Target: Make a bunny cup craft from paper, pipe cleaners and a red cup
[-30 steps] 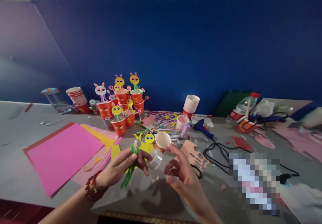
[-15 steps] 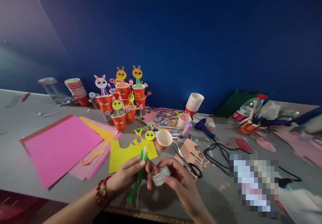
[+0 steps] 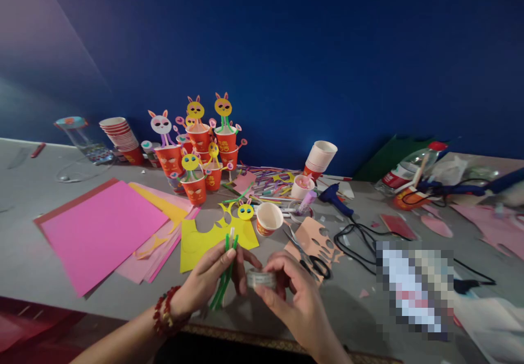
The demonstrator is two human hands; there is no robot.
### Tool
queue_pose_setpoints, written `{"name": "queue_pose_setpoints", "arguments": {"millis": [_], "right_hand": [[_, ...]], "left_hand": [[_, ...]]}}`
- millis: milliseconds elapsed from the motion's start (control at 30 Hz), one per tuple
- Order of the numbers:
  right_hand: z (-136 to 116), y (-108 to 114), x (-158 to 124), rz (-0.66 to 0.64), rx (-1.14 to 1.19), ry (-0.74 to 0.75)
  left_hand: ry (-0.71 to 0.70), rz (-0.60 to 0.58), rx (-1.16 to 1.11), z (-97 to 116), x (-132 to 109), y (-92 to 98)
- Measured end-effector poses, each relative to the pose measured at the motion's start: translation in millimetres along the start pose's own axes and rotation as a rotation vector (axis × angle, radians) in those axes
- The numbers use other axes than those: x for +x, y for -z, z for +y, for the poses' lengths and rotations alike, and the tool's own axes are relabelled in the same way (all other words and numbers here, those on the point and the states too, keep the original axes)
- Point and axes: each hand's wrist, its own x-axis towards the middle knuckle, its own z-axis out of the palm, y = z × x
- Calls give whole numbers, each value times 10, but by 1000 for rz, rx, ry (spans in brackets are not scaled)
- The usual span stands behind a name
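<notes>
My left hand (image 3: 213,268) is closed around a bundle of green pipe cleaners (image 3: 224,287), which stand nearly upright with a pale tip among their upper ends. Beside it, my right hand (image 3: 292,290) grips a roll of clear tape (image 3: 261,279) between thumb and fingers. The left fingertips reach toward the roll's near side; whether tape is pulled off I cannot tell. Just beyond the hands lie a cut yellow sheet (image 3: 200,249), a yellow rabbit face (image 3: 245,210) and a paper cup (image 3: 269,220). Black-handled scissors (image 3: 317,266) rest on peach paper (image 3: 309,233) to the right.
Red cups with rabbit figures (image 3: 194,189) stand at the back left. Pink sheets (image 3: 102,233) cover the left side. A blue glue gun (image 3: 336,199) trails a black cable (image 3: 356,238) on the right, near a plastic bottle (image 3: 413,167). Coloured sticks (image 3: 270,186) lie behind the cup.
The tape roll has been turned more level in my right hand. The green bundle in my left hand stands slightly more upright. The view has shifted a little.
</notes>
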Motion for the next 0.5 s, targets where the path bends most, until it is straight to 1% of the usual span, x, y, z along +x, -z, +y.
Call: {"name": "queue_pose_setpoints", "arguments": {"millis": [67, 133, 233, 333, 433, 500], "right_hand": [[6, -42, -47, 80, -116, -1], [17, -71, -80, 111, -193, 4], [9, -52, -77, 52, -176, -2], [8, 17, -23, -86, 8, -55], [69, 49, 25, -229, 286, -95], [123, 39, 33, -234, 389, -83]], "left_hand": [[26, 49, 22, -14, -26, -69], [67, 66, 13, -66, -43, -108], [85, 104, -77, -167, -46, -113], [85, 118, -215, -245, -30, -104], [85, 39, -363, -294, -9, -129], [89, 11, -450, -316, 5, -158]]}}
